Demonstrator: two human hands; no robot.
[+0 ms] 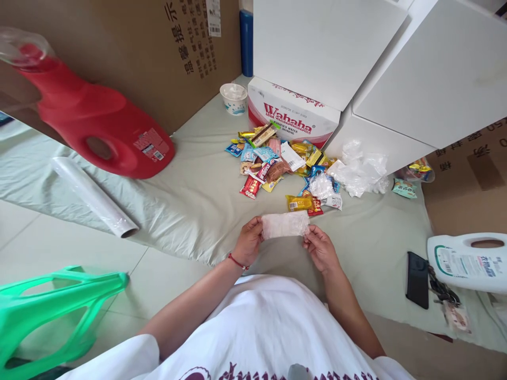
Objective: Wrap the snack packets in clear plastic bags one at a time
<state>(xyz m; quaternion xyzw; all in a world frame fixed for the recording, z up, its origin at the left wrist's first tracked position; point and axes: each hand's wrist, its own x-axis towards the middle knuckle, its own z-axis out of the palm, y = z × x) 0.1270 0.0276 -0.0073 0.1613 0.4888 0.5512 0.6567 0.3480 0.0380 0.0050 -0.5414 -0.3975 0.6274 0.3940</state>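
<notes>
A flat whitish packet in clear plastic wrap (285, 225) is stretched level between my two hands, above the front of the cloth. Its left end is pinched by my left hand (250, 240), which has a red cord at the wrist. At the right end, the fingers of my right hand (320, 247) close on the packet's edge. What is inside the wrap I cannot make out. Just beyond it lie a yellow snack packet (299, 203) and a pile of small wrapped snacks (263, 161). Crumpled clear plastic (360, 169) sits right of the pile.
Behind the snacks stand a Wahaha carton (291, 113) and a paper cup (233, 98). Left are a large red bottle (106, 124) and a film roll (95, 198). A phone (417, 279) and white detergent bottle (467, 261) lie right. A green stool (63, 311) stands lower left.
</notes>
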